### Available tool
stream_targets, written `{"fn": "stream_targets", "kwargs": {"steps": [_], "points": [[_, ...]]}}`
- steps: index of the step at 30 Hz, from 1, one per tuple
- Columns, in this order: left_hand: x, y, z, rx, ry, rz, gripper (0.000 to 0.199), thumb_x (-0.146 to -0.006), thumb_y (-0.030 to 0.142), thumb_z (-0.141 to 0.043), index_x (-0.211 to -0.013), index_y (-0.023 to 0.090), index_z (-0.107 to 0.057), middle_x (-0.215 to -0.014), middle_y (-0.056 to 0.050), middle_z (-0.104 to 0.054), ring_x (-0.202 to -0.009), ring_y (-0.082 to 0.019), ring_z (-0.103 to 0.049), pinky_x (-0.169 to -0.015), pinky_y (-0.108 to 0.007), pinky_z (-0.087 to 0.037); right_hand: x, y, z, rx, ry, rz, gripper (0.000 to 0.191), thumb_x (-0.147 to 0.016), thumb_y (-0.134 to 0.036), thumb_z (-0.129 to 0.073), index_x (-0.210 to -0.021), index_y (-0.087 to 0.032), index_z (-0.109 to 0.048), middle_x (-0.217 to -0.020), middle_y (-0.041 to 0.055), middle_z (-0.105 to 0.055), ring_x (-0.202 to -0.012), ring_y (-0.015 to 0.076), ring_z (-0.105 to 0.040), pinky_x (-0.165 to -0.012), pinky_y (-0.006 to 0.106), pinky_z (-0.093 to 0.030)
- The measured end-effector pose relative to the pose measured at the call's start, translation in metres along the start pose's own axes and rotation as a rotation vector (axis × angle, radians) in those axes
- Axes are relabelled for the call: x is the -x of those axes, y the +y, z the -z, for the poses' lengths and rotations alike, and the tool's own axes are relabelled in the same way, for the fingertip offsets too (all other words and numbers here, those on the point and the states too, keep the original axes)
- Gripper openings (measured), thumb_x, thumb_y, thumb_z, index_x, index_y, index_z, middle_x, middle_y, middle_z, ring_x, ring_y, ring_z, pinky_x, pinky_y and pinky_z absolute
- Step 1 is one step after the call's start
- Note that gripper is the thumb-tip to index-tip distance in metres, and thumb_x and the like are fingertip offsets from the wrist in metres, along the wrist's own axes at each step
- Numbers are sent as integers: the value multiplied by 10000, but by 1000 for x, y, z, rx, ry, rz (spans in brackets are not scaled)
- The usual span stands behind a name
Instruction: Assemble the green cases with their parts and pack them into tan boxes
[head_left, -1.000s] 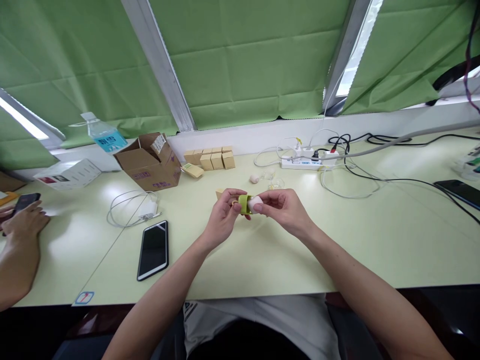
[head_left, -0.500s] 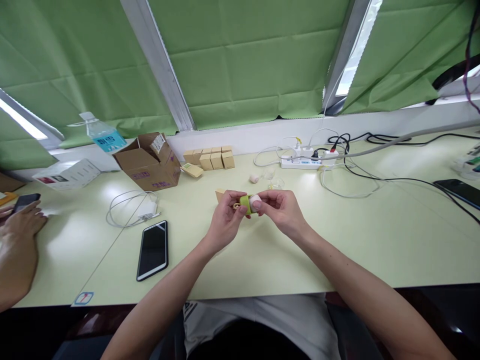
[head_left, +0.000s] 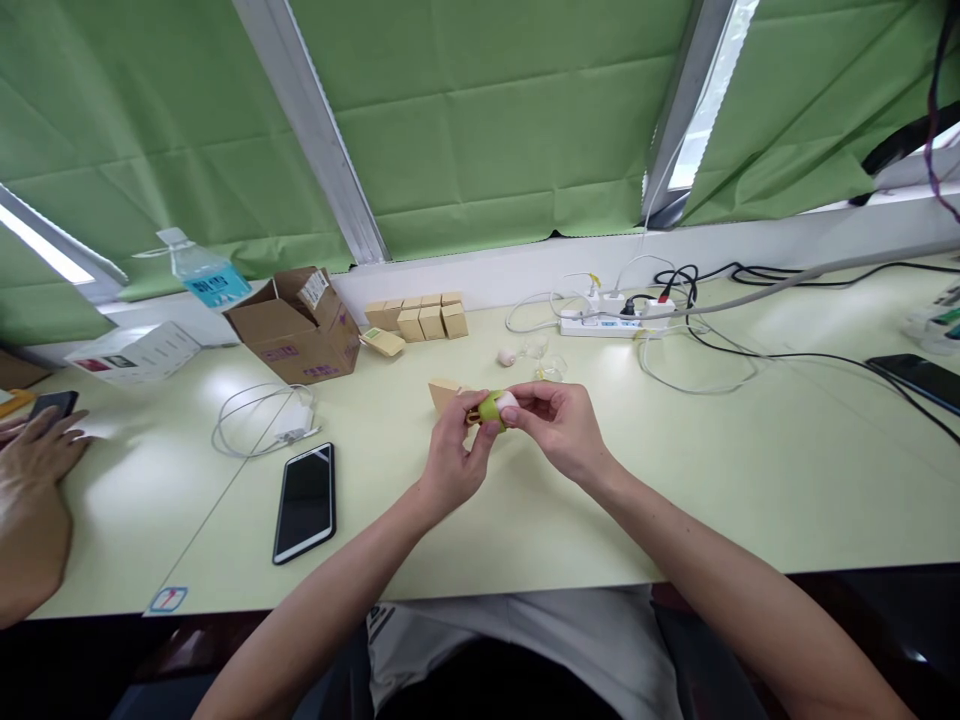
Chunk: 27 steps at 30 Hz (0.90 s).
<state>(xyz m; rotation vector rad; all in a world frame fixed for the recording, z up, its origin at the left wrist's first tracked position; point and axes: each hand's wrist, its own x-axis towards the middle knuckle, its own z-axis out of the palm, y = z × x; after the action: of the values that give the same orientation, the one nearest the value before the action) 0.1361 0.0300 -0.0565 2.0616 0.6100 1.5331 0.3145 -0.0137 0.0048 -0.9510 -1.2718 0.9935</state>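
My left hand [head_left: 455,452] pinches a small lime-green sleeve [head_left: 489,408] with a thin loop at its left end. My right hand [head_left: 564,428] grips a small white rounded piece [head_left: 508,401], which sits partly inside the sleeve's right side. Fingers hide much of both, so their exact kind is unclear. Just behind my left hand a kraft-paper box [head_left: 442,393] shows in part. Farther back on the table lie a small pale pink rounded piece [head_left: 506,356] and some clear plastic pieces [head_left: 551,367].
Several small kraft boxes [head_left: 431,321] stand beside an open cardboard carton [head_left: 300,335]. A phone [head_left: 305,503] and a white charger [head_left: 293,422] lie to the left. A power strip [head_left: 600,324] with cables is at the back right. Another person's hand [head_left: 45,450] is far left.
The green sleeve and white piece have turned slightly in my hands, the sleeve now tilted. More of the kraft box behind my left hand shows.
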Motion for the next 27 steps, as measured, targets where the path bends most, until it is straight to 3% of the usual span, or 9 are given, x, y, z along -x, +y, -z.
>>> {"fn": "stream_targets", "kwargs": {"steps": [6,13,27], "points": [[-1,0,-1,-66,28,-67,313,-1073,341,-617,-1370,246,-585,-1184,-108,-695,-1054,-204,-709,-882,-346,-615,2,4,-5,12,9,47,366,-780,-549,-905,-899,-205,-872,-841,57,-799,-822,254,-758,-836,408,-638],[2,-3,-3,3,51,6,310,-1079,352,-608,-1369,246,-583,-1210,-120,-677,-1049,-213,-709,-848,-352,-634,3,9,-7,128,39,161,309,-908,-535,-796,-916,-239,-886,-811,41,-737,-785,211,-671,-752,358,-571],[2,-7,-3,18,68,15,334,-1066,385,-634,-1373,256,-601,-1144,-97,-665,-997,-198,-665,-866,-350,-582,-1,4,-4,26,-6,113,276,-867,-485,-843,-942,-221,-876,-869,44,-789,-817,230,-740,-829,397,-635]]}}
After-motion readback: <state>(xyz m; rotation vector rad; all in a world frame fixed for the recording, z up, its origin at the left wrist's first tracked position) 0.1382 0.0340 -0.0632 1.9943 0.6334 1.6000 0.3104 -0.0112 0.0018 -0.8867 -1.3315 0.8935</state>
